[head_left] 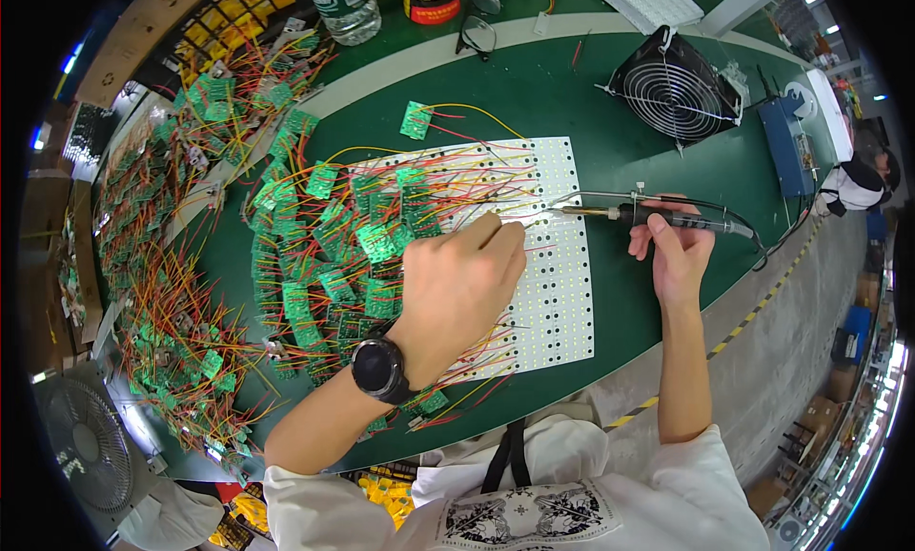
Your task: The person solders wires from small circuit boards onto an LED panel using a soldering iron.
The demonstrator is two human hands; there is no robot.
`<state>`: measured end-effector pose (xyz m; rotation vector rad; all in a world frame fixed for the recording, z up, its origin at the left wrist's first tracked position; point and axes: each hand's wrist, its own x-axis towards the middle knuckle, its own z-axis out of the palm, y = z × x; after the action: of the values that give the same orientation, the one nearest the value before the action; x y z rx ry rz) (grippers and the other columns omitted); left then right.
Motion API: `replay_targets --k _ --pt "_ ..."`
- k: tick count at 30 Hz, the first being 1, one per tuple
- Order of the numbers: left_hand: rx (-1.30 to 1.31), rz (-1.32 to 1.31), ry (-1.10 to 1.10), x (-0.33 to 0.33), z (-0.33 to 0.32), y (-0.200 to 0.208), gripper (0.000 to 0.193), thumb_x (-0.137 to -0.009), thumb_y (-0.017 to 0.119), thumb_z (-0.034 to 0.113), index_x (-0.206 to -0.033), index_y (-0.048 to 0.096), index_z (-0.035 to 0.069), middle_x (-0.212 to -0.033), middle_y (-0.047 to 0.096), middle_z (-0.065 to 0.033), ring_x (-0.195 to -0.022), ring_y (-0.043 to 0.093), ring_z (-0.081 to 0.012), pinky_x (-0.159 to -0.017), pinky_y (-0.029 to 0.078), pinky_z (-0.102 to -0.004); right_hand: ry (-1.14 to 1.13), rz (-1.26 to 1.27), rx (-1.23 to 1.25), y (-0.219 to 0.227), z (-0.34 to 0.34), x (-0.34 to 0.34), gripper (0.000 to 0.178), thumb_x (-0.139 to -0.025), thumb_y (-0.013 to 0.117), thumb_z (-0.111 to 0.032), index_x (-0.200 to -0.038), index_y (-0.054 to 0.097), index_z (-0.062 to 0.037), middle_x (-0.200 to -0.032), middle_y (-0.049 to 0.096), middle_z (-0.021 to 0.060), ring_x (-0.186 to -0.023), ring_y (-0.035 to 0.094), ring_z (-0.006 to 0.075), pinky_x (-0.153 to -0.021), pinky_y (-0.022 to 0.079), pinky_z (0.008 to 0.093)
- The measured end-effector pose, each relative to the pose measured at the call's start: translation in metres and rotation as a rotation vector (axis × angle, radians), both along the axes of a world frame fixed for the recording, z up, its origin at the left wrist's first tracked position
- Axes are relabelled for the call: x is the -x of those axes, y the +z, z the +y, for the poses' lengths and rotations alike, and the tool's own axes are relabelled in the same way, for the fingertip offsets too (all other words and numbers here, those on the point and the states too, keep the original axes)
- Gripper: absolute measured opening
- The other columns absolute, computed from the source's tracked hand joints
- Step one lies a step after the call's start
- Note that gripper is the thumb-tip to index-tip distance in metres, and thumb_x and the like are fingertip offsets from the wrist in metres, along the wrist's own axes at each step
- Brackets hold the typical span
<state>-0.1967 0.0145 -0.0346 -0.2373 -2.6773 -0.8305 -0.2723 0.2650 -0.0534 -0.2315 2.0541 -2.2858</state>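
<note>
My right hand (pixel 677 241) grips a soldering iron (pixel 658 217) by its black handle. A thin metal tube runs along the iron, and its tip reaches a white LED panel (pixel 562 303) dotted with small yellowish chips and black holes. Over the panel, my left hand (pixel 467 275) is closed, thumb and fingers drawn together close to the iron's tip. Whatever those fingers pinch is hidden. Red and yellow wires run from small green circuit boards (pixel 381 241) onto the panel, several of them passing by my left hand.
Heaps of wired green boards (pixel 152 227) cover the table's left side. At the back stand a water bottle (pixel 345 12), a red-and-yellow can (pixel 432 0) and glasses (pixel 478 34). A black fan (pixel 675 89) and a blue box (pixel 787 146) are at the right.
</note>
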Motion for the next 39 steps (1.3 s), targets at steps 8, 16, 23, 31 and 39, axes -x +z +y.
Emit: replay_targets --k 8,16,23,31,39 --pt "-0.108 -0.04 0.006 0.0045 0.0007 0.0035 0.01 -0.075 0.07 -0.001 -0.084 0.068 0.002 -0.073 0.066 -0.0067 -0.057 0.065 -0.0178 -0.05 0.05 -0.0266 0.033 -0.008 -0.03 0.0027 0.0026 0.0017 0.023 -0.085 0.065 -0.001 -0.104 0.059 0.0115 -0.081 0.065 0.0171 -0.057 0.063 0.0195 -0.05 0.049 0.0267" --pt "-0.144 -0.027 -0.001 0.0068 0.0016 0.0001 0.01 -0.075 0.071 -0.002 -0.085 0.068 0.0 -0.071 0.065 -0.0083 -0.056 0.065 -0.0171 -0.049 0.049 -0.0258 0.038 0.008 -0.076 0.0012 0.0016 0.0022 0.026 -0.086 0.066 -0.005 -0.106 0.059 0.0106 -0.076 0.065 0.0174 -0.054 0.061 0.0192 -0.048 0.047 0.0265" --pt "-0.122 -0.045 -0.002 0.0061 0.0009 0.0008 0.011 -0.076 0.071 -0.001 -0.086 0.069 0.001 -0.07 0.065 -0.0085 -0.055 0.063 -0.0166 -0.049 0.048 -0.0254 0.041 0.037 -0.103 0.0019 0.0003 0.0012 0.028 -0.086 0.067 -0.008 -0.106 0.059 0.0098 -0.074 0.065 0.0173 -0.052 0.06 0.0204 -0.046 0.046 0.0278" --pt "-0.106 -0.046 0.002 0.0061 0.0005 0.0006 0.01 -0.077 0.07 0.0 -0.087 0.069 0.001 -0.069 0.064 -0.0079 -0.054 0.062 -0.0164 -0.048 0.047 -0.0261 0.048 0.004 -0.062 0.0022 0.0017 0.0008 0.025 -0.085 0.067 -0.003 -0.106 0.06 0.0107 -0.075 0.066 0.0175 -0.058 0.063 0.0189 -0.05 0.049 0.0257" --pt "-0.105 -0.048 -0.006 0.0059 -0.0001 0.0007 0.009 -0.077 0.07 0.0 -0.086 0.069 0.001 -0.07 0.064 -0.0079 -0.054 0.062 -0.017 -0.048 0.047 -0.0266 0.046 0.013 -0.069 0.0013 0.0008 0.001 0.025 -0.085 0.066 -0.002 -0.106 0.06 0.0105 -0.075 0.066 0.0165 -0.057 0.063 0.0191 -0.05 0.048 0.026"
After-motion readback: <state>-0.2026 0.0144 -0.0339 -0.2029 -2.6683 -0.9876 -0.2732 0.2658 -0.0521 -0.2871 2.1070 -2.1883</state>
